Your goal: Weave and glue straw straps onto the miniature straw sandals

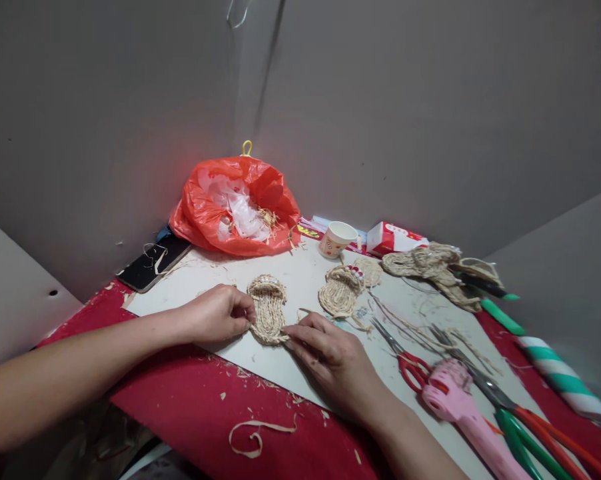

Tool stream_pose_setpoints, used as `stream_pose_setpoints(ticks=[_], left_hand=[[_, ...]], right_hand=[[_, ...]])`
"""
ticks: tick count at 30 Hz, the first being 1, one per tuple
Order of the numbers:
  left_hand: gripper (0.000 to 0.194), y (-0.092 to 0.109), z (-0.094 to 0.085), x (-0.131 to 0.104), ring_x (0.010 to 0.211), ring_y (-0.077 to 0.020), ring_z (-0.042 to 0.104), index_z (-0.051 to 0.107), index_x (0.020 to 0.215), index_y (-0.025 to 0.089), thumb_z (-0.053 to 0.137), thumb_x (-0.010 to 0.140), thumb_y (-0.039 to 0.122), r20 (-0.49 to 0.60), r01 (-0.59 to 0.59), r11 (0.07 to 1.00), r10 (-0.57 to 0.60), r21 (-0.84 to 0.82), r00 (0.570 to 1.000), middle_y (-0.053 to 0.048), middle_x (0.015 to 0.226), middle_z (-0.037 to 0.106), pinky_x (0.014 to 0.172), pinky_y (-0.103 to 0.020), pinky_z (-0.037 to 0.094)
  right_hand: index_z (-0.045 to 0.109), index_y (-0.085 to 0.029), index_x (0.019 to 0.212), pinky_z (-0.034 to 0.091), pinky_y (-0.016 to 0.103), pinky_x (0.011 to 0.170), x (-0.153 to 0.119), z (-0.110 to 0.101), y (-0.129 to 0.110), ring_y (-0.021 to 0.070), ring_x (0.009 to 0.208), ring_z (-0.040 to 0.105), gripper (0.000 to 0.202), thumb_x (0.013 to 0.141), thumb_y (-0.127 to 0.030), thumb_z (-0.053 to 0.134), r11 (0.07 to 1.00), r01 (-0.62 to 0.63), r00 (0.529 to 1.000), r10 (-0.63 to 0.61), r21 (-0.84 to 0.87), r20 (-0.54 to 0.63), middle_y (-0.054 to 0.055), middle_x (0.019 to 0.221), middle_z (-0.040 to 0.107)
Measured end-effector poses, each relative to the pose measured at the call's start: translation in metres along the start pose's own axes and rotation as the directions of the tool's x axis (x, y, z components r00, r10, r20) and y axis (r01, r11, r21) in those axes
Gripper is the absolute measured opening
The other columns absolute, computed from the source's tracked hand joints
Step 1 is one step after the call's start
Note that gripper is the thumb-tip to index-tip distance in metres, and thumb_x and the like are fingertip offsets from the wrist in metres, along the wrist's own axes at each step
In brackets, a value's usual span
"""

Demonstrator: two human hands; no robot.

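Between my two hands a small woven straw slipper [269, 317] lies on the white board [300, 267], its strap end pointing away from me. My left hand [220, 312] pinches its left edge with thumb and forefinger. From the other side, my right hand [328, 350] has its fingertips closed on the slipper's lower right edge, where a short straw end sticks out. A second straw slipper [338, 298], trimmed with red and white beads [354, 272], rests just to the right, apart from my hands.
Red-handled scissors [411, 370], a pink glue gun [460, 400] and large shears [510, 410] lie at the right. Behind stand a red plastic bag [185, 207], a paper cup [337, 240] and a straw braid bundle [430, 263]. A phone [153, 263] lies at the left.
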State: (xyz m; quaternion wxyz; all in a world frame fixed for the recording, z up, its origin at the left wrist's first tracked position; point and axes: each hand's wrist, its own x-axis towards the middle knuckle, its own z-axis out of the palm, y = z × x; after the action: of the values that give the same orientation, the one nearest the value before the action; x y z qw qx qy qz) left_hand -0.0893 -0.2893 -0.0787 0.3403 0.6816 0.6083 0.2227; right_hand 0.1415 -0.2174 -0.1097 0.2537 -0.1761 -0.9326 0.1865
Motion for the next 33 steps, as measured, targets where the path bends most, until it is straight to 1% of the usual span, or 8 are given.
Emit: stream_pose_setpoints(ticks=[4,10,13,18,23,26,29,33], left_hand=[[0.014,0.0,0.001,0.0,0.059,-0.0105,0.051,0.065,0.076,0.015,0.052,0.073,0.012,0.0,-0.014,1.0,0.014,0.003,1.0,0.003,0.064,0.062,0.056,-0.021,0.034],[0.015,0.003,0.001,-0.001,0.056,-0.0097,0.048,0.064,0.074,0.015,0.051,0.073,0.009,-0.006,-0.037,0.999,0.037,0.003,0.999,0.004,0.06,0.057,0.056,-0.021,0.033],[0.014,0.003,0.002,-0.001,0.057,-0.0099,0.048,0.064,0.075,0.015,0.051,0.073,0.009,-0.012,-0.042,0.999,0.042,0.003,0.999,0.004,0.06,0.057,0.057,-0.021,0.034],[0.015,0.002,0.003,-0.001,0.06,-0.0105,0.049,0.062,0.074,0.015,0.05,0.073,0.008,-0.018,-0.062,0.998,0.062,0.002,0.998,0.003,0.063,0.059,0.059,-0.021,0.035],[0.013,0.004,0.003,-0.001,0.056,-0.0098,0.045,0.06,0.07,0.016,0.049,0.072,0.008,-0.025,-0.069,0.998,0.069,0.006,0.997,0.005,0.059,0.052,0.056,-0.021,0.033],[0.013,0.004,0.004,-0.001,0.054,-0.0094,0.042,0.059,0.068,0.016,0.049,0.071,0.007,-0.035,-0.062,0.998,0.062,0.013,0.997,0.006,0.056,0.048,0.055,-0.021,0.031],[0.014,0.004,0.005,-0.001,0.054,-0.0092,0.042,0.06,0.069,0.016,0.049,0.071,0.006,-0.039,-0.057,0.998,0.058,0.012,0.998,0.005,0.057,0.049,0.055,-0.021,0.031],[0.014,0.003,0.006,-0.001,0.055,-0.0096,0.044,0.059,0.071,0.016,0.049,0.071,0.006,-0.048,-0.062,0.998,0.063,0.018,0.997,0.004,0.059,0.052,0.056,-0.021,0.032]], right_hand=[[0.068,-0.018,0.103,0.049,0.029,0.065,-0.001,-0.003,0.0,0.0183,0.076,0.061,0.02,0.092,-0.016,0.051,0.999,0.007,1.0,-0.006,-0.036,0.014,0.008,0.087,0.065],[0.069,-0.017,0.099,0.051,0.039,0.081,0.0,-0.002,-0.001,0.0245,0.093,0.063,0.019,0.089,-0.013,0.054,0.987,0.1,0.992,-0.109,-0.128,-0.062,0.01,0.092,0.071],[0.069,-0.017,0.1,0.052,0.039,0.076,0.003,-0.001,-0.005,0.0237,0.087,0.062,0.02,0.088,-0.011,0.054,0.987,0.097,0.992,-0.106,-0.132,-0.067,0.008,0.088,0.071],[0.069,-0.016,0.102,0.053,0.036,0.074,0.004,-0.002,-0.014,0.021,0.085,0.064,0.023,0.087,-0.011,0.052,0.999,0.005,0.997,-0.009,-0.05,-0.077,0.009,0.092,0.072],[0.068,-0.02,0.095,0.054,0.035,0.072,0.002,0.007,-0.013,0.0209,0.079,0.067,0.015,0.089,-0.023,0.055,0.993,-0.115,0.984,0.115,0.005,-0.134,0.007,0.087,0.074],[0.065,-0.021,0.091,0.054,0.031,0.066,0.002,0.015,-0.012,0.0191,0.072,0.068,0.011,0.087,-0.027,0.057,0.963,-0.252,0.94,0.267,0.094,-0.214,0.006,0.082,0.073],[0.058,-0.021,0.094,0.053,0.028,0.062,0.003,0.019,-0.013,0.0174,0.065,0.067,0.012,0.085,-0.029,0.058,0.899,-0.389,0.874,0.429,0.202,-0.227,0.003,0.075,0.07],[0.061,-0.021,0.088,0.052,0.027,0.059,0.004,0.018,-0.017,0.0176,0.064,0.066,0.01,0.084,-0.03,0.058,0.884,-0.43,0.862,0.463,0.185,-0.207,0.002,0.074,0.07]])
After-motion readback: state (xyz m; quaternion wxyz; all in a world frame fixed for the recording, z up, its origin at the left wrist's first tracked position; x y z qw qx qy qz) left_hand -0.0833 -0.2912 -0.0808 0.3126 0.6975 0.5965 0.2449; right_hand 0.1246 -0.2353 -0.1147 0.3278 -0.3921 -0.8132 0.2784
